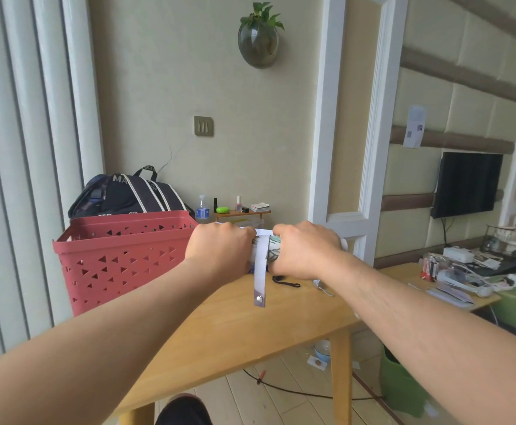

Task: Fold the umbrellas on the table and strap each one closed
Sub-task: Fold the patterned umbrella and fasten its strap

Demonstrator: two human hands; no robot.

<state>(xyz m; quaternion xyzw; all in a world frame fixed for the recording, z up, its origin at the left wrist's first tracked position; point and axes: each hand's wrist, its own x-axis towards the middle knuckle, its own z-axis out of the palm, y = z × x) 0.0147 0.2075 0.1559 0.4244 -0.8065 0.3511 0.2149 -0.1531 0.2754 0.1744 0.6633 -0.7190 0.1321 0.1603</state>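
Above the far edge of the wooden table [235, 326], both hands are wrapped round a folded umbrella [273, 251], holding it level and crosswise, clear of the tabletop. The left hand [220, 251] curls its fingers over the left part of the bundle, knuckles up; the right hand [304, 253] grips the right part the same way, and a pale end of the umbrella pokes out just past it. Between the two fists shows a strip of patterned canopy, white with green, and from there the closing strap [259, 271] hangs straight down, loose, its metal snap [259, 299] at the bottom end unfastened. On the table just under the right hand lies a black cord loop [286, 282]. To the left, touching the table's edge as far as I can tell, stands a red plastic basket [119, 256] with triangle cut-outs, a dark bag [128, 194] behind it.
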